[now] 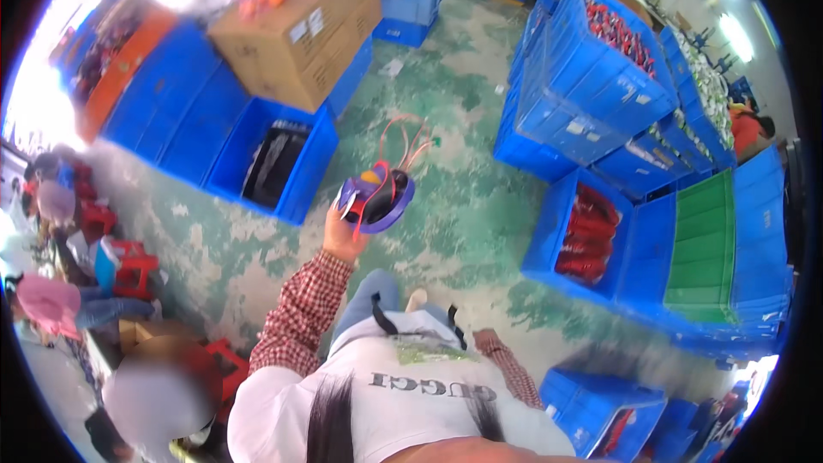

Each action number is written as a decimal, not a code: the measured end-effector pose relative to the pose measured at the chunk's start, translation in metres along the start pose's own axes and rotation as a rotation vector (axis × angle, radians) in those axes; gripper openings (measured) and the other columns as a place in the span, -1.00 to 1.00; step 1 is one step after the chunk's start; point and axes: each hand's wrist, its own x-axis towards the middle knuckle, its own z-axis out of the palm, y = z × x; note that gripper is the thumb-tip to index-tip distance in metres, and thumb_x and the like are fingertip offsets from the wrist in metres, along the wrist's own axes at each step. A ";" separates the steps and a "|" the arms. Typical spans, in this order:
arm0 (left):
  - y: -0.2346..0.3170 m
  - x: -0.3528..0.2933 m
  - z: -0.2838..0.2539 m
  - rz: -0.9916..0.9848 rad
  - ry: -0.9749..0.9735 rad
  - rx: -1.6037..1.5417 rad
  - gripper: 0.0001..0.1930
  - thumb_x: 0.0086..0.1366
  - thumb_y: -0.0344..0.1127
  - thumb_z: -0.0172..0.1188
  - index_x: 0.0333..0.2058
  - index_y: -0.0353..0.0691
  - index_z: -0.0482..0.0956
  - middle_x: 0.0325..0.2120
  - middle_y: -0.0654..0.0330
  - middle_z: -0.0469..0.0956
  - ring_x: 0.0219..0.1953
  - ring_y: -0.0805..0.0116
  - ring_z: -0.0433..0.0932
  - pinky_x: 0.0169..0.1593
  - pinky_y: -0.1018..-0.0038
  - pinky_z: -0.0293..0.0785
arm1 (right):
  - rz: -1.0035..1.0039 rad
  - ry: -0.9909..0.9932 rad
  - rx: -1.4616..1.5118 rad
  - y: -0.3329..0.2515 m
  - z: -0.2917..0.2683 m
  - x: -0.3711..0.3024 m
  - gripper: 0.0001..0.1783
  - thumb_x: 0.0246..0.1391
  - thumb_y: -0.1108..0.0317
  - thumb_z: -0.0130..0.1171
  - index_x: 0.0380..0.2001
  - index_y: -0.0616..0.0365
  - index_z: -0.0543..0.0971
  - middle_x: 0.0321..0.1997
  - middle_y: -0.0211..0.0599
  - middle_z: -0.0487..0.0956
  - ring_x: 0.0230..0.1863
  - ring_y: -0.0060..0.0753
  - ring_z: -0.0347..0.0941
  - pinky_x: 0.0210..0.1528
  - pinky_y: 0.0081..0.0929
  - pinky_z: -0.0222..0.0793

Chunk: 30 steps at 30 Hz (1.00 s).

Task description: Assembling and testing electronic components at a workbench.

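Note:
My left hand point(345, 236) is stretched out ahead of me, gripping the near side of a round purple basin point(381, 223). Inside it sit a dark item, a small yellow-orange piece point(370, 177) and a red strip point(377, 199) looping over the rim. Thin copper-coloured wires point(403, 124) arch up out of the far side. Part of the contents is too jumbled to tell apart. Low at my right side hangs my right hand point(486, 341), beneath a checked sleeve. Its fingers are blurred, and nothing held shows there.
Stacked blue crates point(591, 111) line the right, one with red packs point(589, 231). At left, a blue crate point(291, 176) holds a black item beside a cardboard box point(300, 34). Seated people point(51, 296) and red stools point(133, 266) are at lower left. Green worn floor point(454, 231) runs between.

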 end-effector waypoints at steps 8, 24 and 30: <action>-0.011 0.234 0.080 -0.047 -0.179 0.163 -0.85 0.29 -0.36 -0.01 -0.20 -0.18 0.46 -0.19 0.17 0.55 -0.19 0.38 0.52 -0.06 0.47 0.48 | 0.038 0.372 1.033 -0.092 -0.404 0.224 -0.60 -0.02 0.07 0.02 -0.41 0.20 0.63 -0.61 -0.27 0.57 -0.59 -0.31 0.45 -0.40 -0.41 0.40; -0.060 0.772 0.265 -0.148 -0.400 0.289 -0.77 0.25 -0.39 0.02 -0.10 -0.18 0.40 -0.07 -0.02 0.49 -0.08 0.15 0.52 -0.01 0.29 0.52 | -0.015 0.337 2.032 -0.103 -0.827 0.464 -0.85 0.13 0.33 0.12 -0.36 0.19 0.53 -0.52 -0.27 0.53 -0.56 -0.43 0.44 -0.54 -0.55 0.38; -0.038 0.944 0.324 -0.042 -0.241 0.184 -0.75 0.27 -0.26 0.03 -0.08 -0.13 0.42 -0.03 -0.05 0.48 -0.06 0.08 0.51 0.04 0.21 0.47 | -0.349 0.164 1.883 -0.156 -1.075 0.644 -0.86 0.15 0.32 0.09 -0.35 0.17 0.52 -0.47 -0.33 0.51 -0.54 -0.51 0.39 -0.52 -0.58 0.33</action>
